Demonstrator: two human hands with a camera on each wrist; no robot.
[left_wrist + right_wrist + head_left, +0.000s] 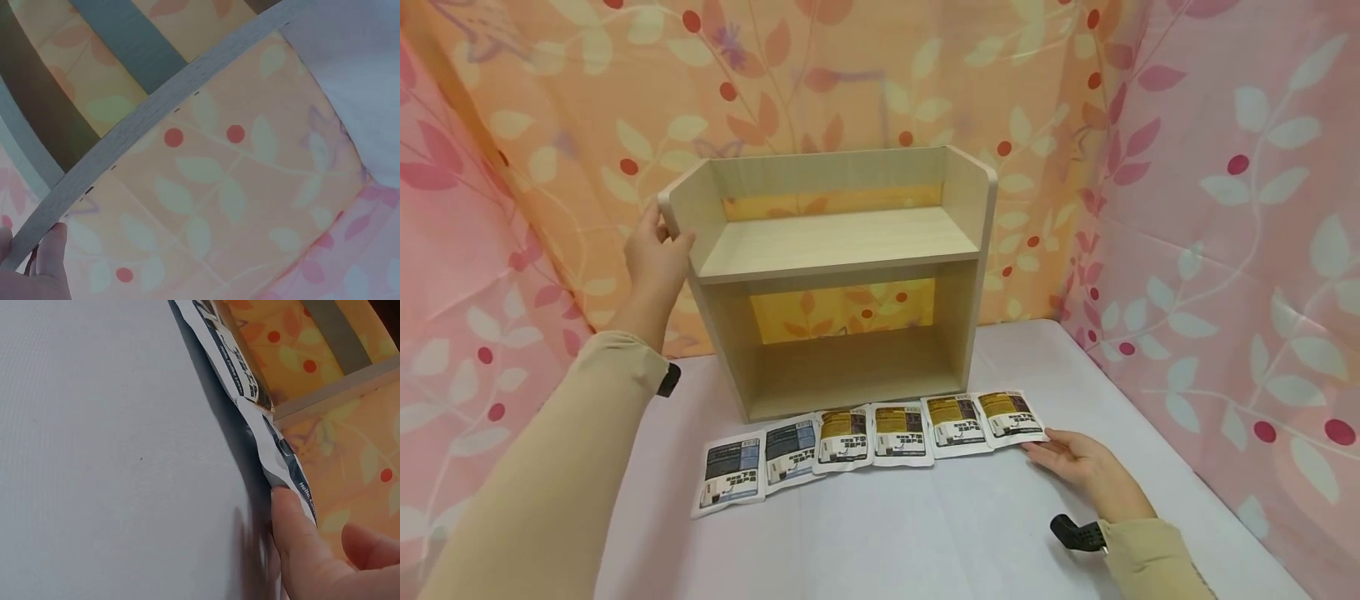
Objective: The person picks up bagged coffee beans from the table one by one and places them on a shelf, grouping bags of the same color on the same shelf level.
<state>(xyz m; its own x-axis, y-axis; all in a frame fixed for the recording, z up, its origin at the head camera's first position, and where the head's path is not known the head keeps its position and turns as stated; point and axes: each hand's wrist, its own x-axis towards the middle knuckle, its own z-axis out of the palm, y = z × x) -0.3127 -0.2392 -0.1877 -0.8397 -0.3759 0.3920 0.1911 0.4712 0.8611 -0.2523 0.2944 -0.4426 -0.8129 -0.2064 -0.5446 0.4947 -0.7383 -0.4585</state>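
My left hand grips the upper left side panel of a pale wooden shelf unit, which stands upright on the cloth. In the left wrist view the fingers hold the panel's edge at lower left. Along the shelf's front lies a row of flat packets: blue-labelled coffee packets at left, yellow-brown-labelled coffee packets further right. My right hand is at the near right corner of the rightmost coffee packet. In the right wrist view a fingertip touches that packet's edge, while the thumb stands apart from it.
A white cloth covers the table. An orange leaf-patterned curtain hangs behind the shelf, with pink curtains at both sides. The shelf has an upper board and a lower compartment, both partly open at the back.
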